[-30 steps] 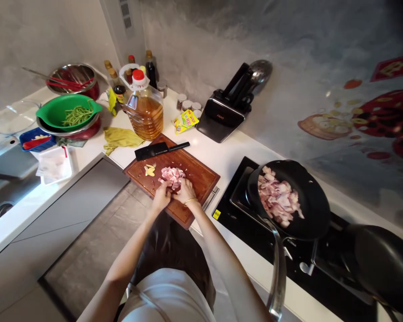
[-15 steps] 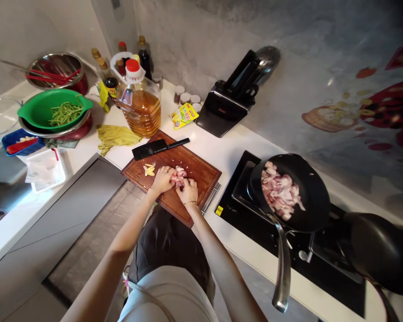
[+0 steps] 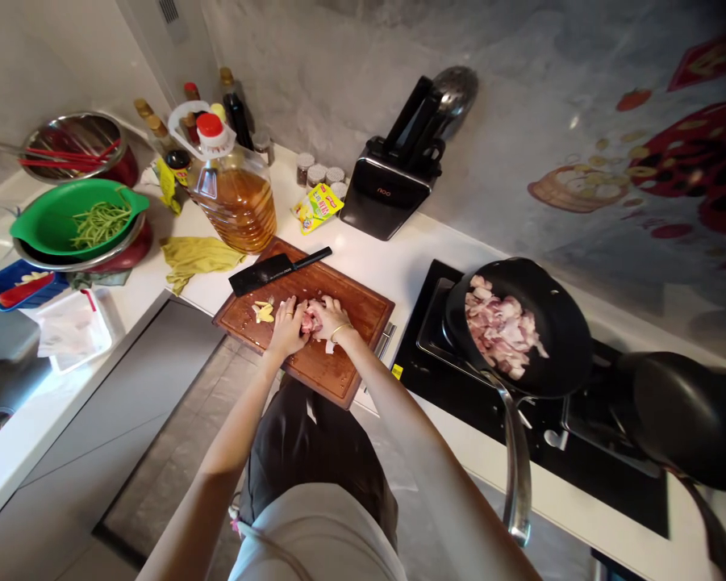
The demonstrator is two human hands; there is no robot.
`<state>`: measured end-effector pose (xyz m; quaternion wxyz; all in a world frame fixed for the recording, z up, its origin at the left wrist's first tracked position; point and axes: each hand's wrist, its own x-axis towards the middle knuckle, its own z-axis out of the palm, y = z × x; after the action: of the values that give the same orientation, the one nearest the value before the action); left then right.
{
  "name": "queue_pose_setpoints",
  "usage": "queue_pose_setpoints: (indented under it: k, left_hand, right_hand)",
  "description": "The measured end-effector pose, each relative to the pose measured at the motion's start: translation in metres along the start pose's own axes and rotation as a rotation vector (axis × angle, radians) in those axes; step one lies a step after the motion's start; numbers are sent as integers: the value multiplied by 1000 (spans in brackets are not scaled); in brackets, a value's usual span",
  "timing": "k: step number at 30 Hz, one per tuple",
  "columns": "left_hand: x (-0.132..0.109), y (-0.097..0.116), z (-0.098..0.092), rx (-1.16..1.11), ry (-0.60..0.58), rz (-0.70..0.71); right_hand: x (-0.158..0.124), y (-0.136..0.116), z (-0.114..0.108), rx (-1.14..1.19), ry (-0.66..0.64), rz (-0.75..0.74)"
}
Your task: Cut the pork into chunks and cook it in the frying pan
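Note:
Both hands are on the wooden cutting board [image 3: 339, 371], cupped around a small pile of raw meat pieces [image 3: 310, 319]. My left hand [image 3: 288, 327] presses the pile from the left, fingers curved against it. From the right, my right hand [image 3: 332, 319] wraps over the meat, with a small pale piece just below it. Sliced ginger [image 3: 264, 311] lies on the board left of my left hand. A black cleaver [image 3: 263, 273] rests across the board's upper left edge, its handle pointing right.
At the right, a black pan [image 3: 560, 339] with meat pieces sits on the cooktop [image 3: 423, 363], handle towards me. An oil jug [image 3: 242, 202] and knife block [image 3: 384, 194] stand behind the board. A green colander [image 3: 48, 214] is at the left.
The camera view has shifted slightly. My right hand has moved up around the meat's right side, and the two hands are closer together. A pale piece now shows below my right hand.

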<state>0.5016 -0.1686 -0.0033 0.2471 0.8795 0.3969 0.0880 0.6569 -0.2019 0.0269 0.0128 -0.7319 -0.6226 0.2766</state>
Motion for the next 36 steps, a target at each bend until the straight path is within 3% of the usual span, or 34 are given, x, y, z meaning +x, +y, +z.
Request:
queue_pose_setpoints:
  k: [5,10,15,19,23,29,32,36]
  left_hand:
    - [2,2,0,1,-22,-19]
    - [-13,1,-6,-80,95,90]
    - [-40,9,-12,-121,243,6]
    - [-59,19,-14,-161,274,-79]
    - [-65,21,-12,-202,304,-149]
    - [-37,-3,-6,-361,314,-157]
    - [-10,-15,-7,-473,287,-148]
    - [16,-17,-6,-512,257,-168]
  right_hand:
    - [3,2,-4,-38,-68,-31]
    - [-13,12,7,64,68,-29]
    - [-31,30,10,270,193,71]
    - [-54,38,8,282,95,87]
    - [-68,25,9,133,-20,139]
    - [-53,-5,13,38,-69,161]
    - [-44,-10,18,38,3,92]
    - [-38,-5,26,124,143,129]
